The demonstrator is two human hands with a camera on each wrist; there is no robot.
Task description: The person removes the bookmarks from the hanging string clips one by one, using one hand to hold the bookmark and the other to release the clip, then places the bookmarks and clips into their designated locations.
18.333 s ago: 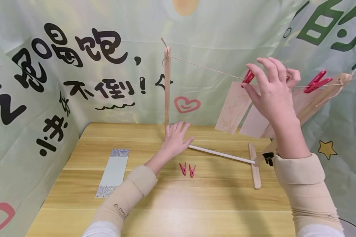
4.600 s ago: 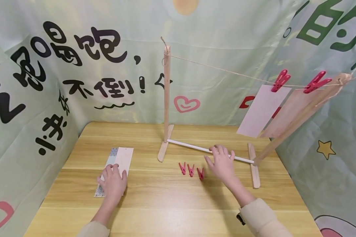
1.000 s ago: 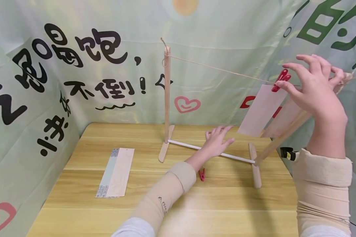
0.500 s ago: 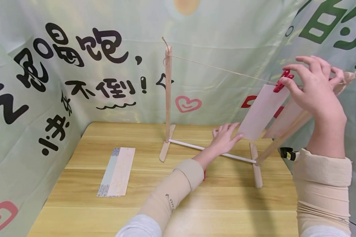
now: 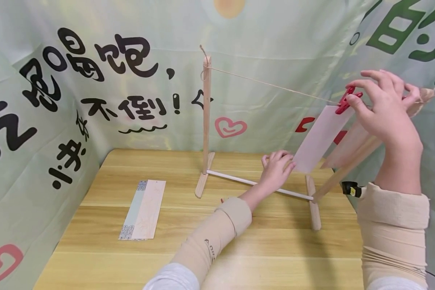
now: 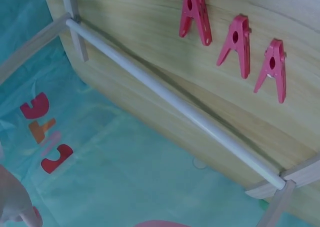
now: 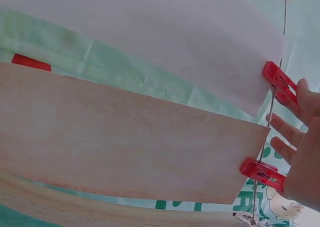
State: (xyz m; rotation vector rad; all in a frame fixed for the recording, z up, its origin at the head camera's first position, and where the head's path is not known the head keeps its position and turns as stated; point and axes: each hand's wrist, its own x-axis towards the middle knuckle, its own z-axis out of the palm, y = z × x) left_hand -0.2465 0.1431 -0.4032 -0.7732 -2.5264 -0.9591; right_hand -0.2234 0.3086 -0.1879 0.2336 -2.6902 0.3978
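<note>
My right hand (image 5: 391, 106) pinches the handles of a red clothespin (image 5: 345, 100) on the string (image 5: 268, 83). That clothespin sits at the top of a pale card (image 5: 320, 139), which hangs at a slant. Low on the card, my left hand (image 5: 276, 171) pinches its bottom left corner between thumb and fingers. Behind my right hand hangs a pinkish card (image 7: 125, 137), held to the string by a second clothespin (image 7: 260, 173). Three loose pink clothespins (image 6: 237, 44) lie on the table; my left forearm mostly hides them in the head view.
The string runs between two wooden posts (image 5: 207, 117), joined low down by a white rod (image 5: 232, 177). Two overlapping cards, a pink one (image 5: 150, 209) over a blue-patterned one (image 5: 133, 213), lie at the table's left. A printed cloth (image 5: 148, 96) surrounds the table (image 5: 105, 257).
My left hand has moved right to the pale card's lower corner and taken hold of it. My right hand has closed on the clothespin's handles. Earlier, another card was unclipped and laid at left.
</note>
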